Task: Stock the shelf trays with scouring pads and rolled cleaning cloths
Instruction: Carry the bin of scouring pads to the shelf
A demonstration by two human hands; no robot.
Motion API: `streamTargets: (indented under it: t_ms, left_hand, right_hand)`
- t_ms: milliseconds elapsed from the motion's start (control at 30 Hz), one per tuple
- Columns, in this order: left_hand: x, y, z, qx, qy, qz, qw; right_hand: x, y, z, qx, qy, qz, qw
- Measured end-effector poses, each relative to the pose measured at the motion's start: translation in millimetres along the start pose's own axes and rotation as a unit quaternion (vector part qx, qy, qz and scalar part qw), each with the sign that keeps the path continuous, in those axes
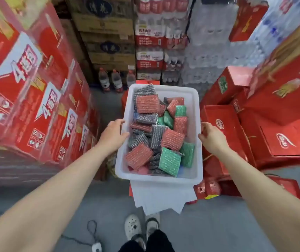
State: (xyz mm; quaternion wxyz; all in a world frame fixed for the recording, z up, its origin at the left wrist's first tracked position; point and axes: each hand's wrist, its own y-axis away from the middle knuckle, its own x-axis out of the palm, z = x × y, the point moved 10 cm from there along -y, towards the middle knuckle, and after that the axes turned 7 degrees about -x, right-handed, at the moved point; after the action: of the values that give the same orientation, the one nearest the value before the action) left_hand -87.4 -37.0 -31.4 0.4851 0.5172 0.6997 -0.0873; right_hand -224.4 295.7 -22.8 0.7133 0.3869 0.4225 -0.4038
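**Bin of pads in hand, no shelf yet in sight**

Head view. A person stood in a stockroom aisle with one white bin [159,176] held out in front. The left hand [114,133] gripped the bin's left long rim, thumb hooked over the inside edge and fingers wrapped along the outside. The right hand [212,138] gripped the right long rim at about the same place, fingers curled over the edge. Whether the bin hung free or rested on the white sheet [156,197] below its near end could not be told.

The scouring pads [172,139] lay loose and jumbled inside the bin, heaped from its far left corner down to its near edge. The near right corner showed some bare floor of the bin. By colour, about seven red pads showed and about five green. The grey ones, at least eight, were too tangled for a firm count. No rolled cleaning cloths were visible, and no shelf trays either.

Stacked red cartons [280,142] lined both sides, and three bottles [116,80] stood on the floor [227,224] beyond the bin's far edge.

By these signs the task looked barely begun. The pads were gathered and in hand, but none had been placed. Left to do, as it seemed, were carrying the bin to the shelf, filling the trays, and fetching the cloths.
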Motion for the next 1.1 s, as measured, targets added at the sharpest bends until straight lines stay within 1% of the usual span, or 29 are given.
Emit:
streamTargets:
  t_ms: [100, 233, 300, 400, 433, 500, 600, 800, 933, 1100]
  left_hand:
    - [12.7, -29.3, 9.4, -0.037, -0.020, -0.011, 0.999]
    - [36.2, -60.3, 13.3, -0.044, 0.006, -0.007, 0.999]
    - [38.8, -69.5, 16.1, -0.049, 0.029, -0.022, 0.998]
    - [36.9, -75.1, 19.1, -0.035, 0.044, -0.040, 0.998]
    - [36.3, -74.5, 20.0, -0.033, 0.061, -0.034, 0.997]
    - [38.2, -67.0, 28.3, -0.058, 0.121, -0.002, 0.991]
    - [37.0, -38.5, 46.1, -0.092, 0.194, 0.016, 0.977]
    - [21.5, 47.6, 80.7, -0.096, 0.244, 0.008, 0.965]
    - [5.0, 113.3, 105.7, -0.106, 0.263, -0.026, 0.959]
    - [-3.9, 185.1, 125.4, -0.115, 0.317, -0.063, 0.939]
  right_hand:
    - [9.0, -23.1, -9.7, 0.019, 0.005, -0.025, 1.000]
    - [35.1, -45.2, -13.5, 0.049, 0.009, 0.009, 0.999]
    - [42.0, -50.8, -16.8, 0.075, -0.011, 0.012, 0.997]
    - [42.9, -54.6, -21.9, 0.091, -0.054, -0.010, 0.994]
    - [42.1, -54.9, -23.1, 0.094, -0.070, -0.014, 0.993]
    - [41.8, -48.9, -23.1, 0.100, -0.111, -0.012, 0.989]
    - [40.6, -26.1, -17.3, 0.107, -0.179, -0.006, 0.978]
    - [32.4, 37.1, 4.7, 0.089, -0.225, -0.012, 0.970]
    - [29.9, 80.7, 27.0, 0.053, -0.238, 0.001, 0.970]
    - [34.5, 125.2, 50.2, 0.020, -0.247, 0.004, 0.969]
